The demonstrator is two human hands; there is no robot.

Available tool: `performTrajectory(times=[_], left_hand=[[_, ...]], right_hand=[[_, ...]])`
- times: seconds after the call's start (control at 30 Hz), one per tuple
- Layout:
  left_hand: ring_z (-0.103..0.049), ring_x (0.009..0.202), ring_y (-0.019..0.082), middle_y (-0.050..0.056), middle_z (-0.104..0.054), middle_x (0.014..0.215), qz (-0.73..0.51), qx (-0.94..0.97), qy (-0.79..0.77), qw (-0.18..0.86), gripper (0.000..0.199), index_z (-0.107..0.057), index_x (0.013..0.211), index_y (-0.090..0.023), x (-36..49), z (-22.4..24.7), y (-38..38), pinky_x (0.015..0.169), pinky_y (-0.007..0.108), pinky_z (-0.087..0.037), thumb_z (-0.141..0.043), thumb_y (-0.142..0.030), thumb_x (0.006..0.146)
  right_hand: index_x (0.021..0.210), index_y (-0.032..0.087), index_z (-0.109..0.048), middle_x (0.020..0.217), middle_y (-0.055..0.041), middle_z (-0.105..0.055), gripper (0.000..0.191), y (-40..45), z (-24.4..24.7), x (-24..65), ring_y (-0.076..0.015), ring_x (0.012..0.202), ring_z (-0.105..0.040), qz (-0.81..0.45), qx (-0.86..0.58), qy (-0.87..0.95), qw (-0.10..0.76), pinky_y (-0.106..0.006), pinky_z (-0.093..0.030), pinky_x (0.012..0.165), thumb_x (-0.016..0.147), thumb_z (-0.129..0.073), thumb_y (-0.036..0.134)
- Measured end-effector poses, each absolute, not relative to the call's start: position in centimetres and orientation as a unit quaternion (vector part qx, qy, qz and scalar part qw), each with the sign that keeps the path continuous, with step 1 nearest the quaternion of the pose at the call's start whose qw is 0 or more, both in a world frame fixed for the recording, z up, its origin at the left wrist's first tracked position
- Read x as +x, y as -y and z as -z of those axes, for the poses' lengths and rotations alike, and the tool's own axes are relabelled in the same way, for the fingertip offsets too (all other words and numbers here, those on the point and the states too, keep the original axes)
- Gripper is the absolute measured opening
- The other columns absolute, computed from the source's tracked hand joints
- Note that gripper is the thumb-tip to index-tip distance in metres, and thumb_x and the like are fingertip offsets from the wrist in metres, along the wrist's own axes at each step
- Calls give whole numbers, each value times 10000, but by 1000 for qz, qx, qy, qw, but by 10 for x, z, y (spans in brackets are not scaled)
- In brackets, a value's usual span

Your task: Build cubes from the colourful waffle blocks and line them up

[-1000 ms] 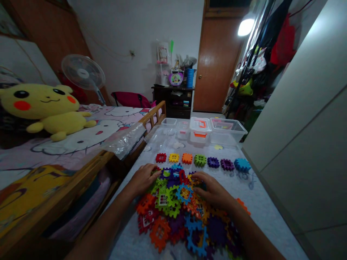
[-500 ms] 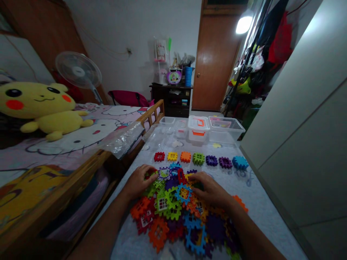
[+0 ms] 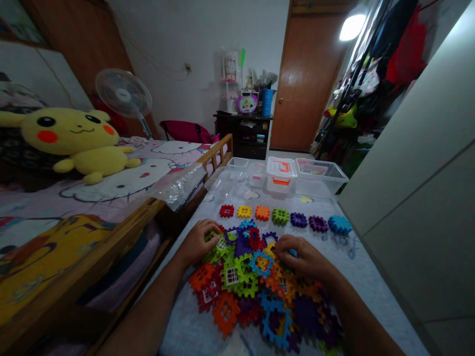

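A heap of colourful interlocking plastic tiles with toothed edges lies before me. My left hand (image 3: pixel 200 243) rests at the heap's left edge, thumb and fingers apart over green tiles (image 3: pixel 221 247). Across the heap, my right hand (image 3: pixel 301 254) has its fingers curled down by a yellow tile (image 3: pixel 271 250). A bit of light blue (image 3: pixel 293 252) shows under those fingers; whether they grip it is hidden. Between the hands lie a red tile (image 3: pixel 255 238), a purple frame tile (image 3: pixel 270 239) and a light-blue frame tile (image 3: pixel 261 263).
Behind the heap runs a row of tile stacks sorted by colour, from red (image 3: pixel 226 211) to light blue (image 3: pixel 339 225). Farther back stand a lidded clear box (image 3: pixel 281 175) and an open clear bin (image 3: pixel 322 178). A wooden bed rail (image 3: pixel 148 217) borders the left side.
The view has swung slightly left. My left hand has drawn a little away from the purple frame tile near its fingertips. The red tile in the middle now lies flatter, and my right hand has shifted rightward.
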State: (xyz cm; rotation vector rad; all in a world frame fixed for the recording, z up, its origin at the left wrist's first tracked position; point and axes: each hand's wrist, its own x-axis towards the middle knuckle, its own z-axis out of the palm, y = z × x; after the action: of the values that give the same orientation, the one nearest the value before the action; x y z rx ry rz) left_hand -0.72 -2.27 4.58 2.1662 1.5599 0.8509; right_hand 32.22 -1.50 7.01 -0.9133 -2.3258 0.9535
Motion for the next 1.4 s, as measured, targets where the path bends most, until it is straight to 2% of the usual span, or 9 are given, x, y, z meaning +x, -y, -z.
performTrajectory(times=[0.1, 0.23, 0.47, 0.63, 0.77, 0.83, 1.03, 1.27, 1.4], left_hand=[[-577, 977, 221, 51, -666, 971, -309, 756, -560, 142, 146, -645, 826, -206, -5, -46, 22, 912, 361, -421, -539, -305, 819], [-582, 981, 231, 65, -680, 987, -289, 756, -573, 126, 183, -653, 894, -203, 5, -51, 20, 905, 376, -430, -502, -289, 836], [-576, 1094, 234, 99, -674, 1134, -210, 761, -601, 128, 288, -659, 1063, -174, 29, -68, 9, 971, 361, -402, -489, -233, 838], [-646, 920, 236, 66, -724, 951, -145, 746, -634, 144, 321, -661, 1079, -205, 37, -65, -2, 849, 351, -440, -557, -227, 777], [-646, 807, 211, 54, -714, 849, -185, 738, -627, 169, 274, -689, 984, -193, 38, -62, -4, 747, 308, -445, -521, -206, 768], [-635, 769, 198, 44, -702, 812, -214, 728, -621, 196, 238, -697, 913, -192, 36, -65, -3, 697, 285, -442, -519, -218, 757], [-600, 622, 166, 5, -641, 687, -304, 673, -609, 290, 233, -674, 873, -175, 39, -81, -5, 583, 264, -439, -507, -281, 750], [-642, 825, 198, 39, -699, 874, -369, 651, -576, 328, 247, -667, 923, -167, 56, -67, -8, 750, 310, -493, -515, -277, 762], [-647, 864, 206, 45, -697, 920, -388, 638, -568, 345, 264, -647, 968, -164, 56, -59, -6, 789, 322, -495, -516, -284, 772]], right_hand=[[725, 188, -618, 774, -30, -626, 156, 14, -71, 325, -165, 742, -584, -341, -364, 835, 231, -293, -447, 715, 823, -504, 231], [804, 191, -628, 813, -32, -655, 120, 12, -67, 327, -187, 793, -602, -311, -418, 821, 232, -318, -445, 755, 804, -518, 241], [817, 196, -643, 844, -37, -684, 166, 9, -64, 327, -199, 824, -626, -277, -467, 800, 257, -319, -464, 764, 814, -497, 276], [833, 198, -652, 851, -37, -694, 165, 5, -60, 329, -196, 823, -635, -272, -477, 788, 280, -325, -487, 771, 793, -500, 248], [843, 198, -645, 849, -40, -687, 148, 3, -53, 330, -196, 826, -636, -271, -470, 794, 273, -345, -498, 791, 808, -504, 227], [899, 205, -644, 934, -50, -686, 156, 3, -49, 330, -208, 909, -630, -263, -455, 803, 281, -375, -490, 856, 817, -512, 225], [1322, 201, -478, 1385, -117, -496, 483, 8, -48, 314, -251, 1311, -382, -236, -402, 842, 272, -498, -297, 1103, 840, -499, 201], [1496, 243, -201, 1546, -45, -271, 737, 3, -47, 288, -246, 1427, -147, -250, -387, 865, 199, -517, -194, 1147, 802, -402, 101], [1488, 257, -219, 1519, -58, -313, 777, -2, -41, 282, -258, 1423, -153, -256, -364, 877, 182, -522, -189, 1138, 760, -413, 70]])
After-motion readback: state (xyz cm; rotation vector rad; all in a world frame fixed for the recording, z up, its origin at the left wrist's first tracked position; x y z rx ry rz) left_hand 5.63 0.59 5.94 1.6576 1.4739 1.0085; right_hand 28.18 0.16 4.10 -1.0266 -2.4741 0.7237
